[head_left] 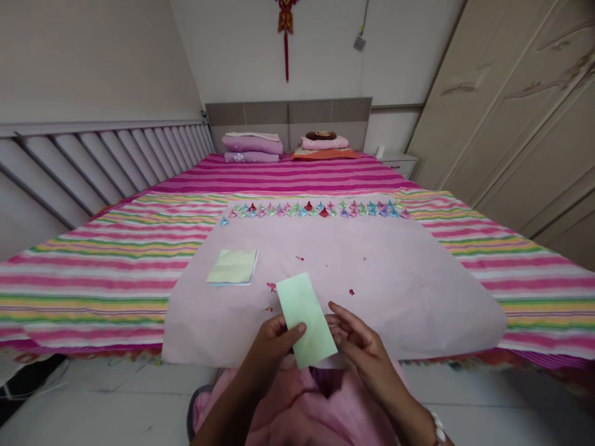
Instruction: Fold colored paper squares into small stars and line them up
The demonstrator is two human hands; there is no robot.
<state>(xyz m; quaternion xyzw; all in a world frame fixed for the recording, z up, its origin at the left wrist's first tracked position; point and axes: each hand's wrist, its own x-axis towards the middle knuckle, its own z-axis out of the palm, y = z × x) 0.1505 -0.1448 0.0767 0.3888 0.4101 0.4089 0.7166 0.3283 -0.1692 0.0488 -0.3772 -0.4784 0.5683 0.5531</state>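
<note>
A pale green sheet of paper (304,313), longer than it is wide, is tilted in front of me over the near edge of the bed. My left hand (279,339) grips its lower left side, the thumb lying on top and the fingers behind. Close to the paper's right edge is my right hand (356,341), its fingers partly spread and curled; whether the fingertips touch the paper I cannot tell. A stack of square papers (232,266), pale yellow on top, lies farther left. Two rows of small folded paper shapes (309,208) in many colours run along the far side.
A pale pink sheet (409,297) covers the near part of the striped bed (116,248). Small scraps, including a red scrap (352,292), are scattered on it. Folded bedding (253,145) sits by the headboard. There is a rail (149,152) at left and a wardrobe (511,111) at right.
</note>
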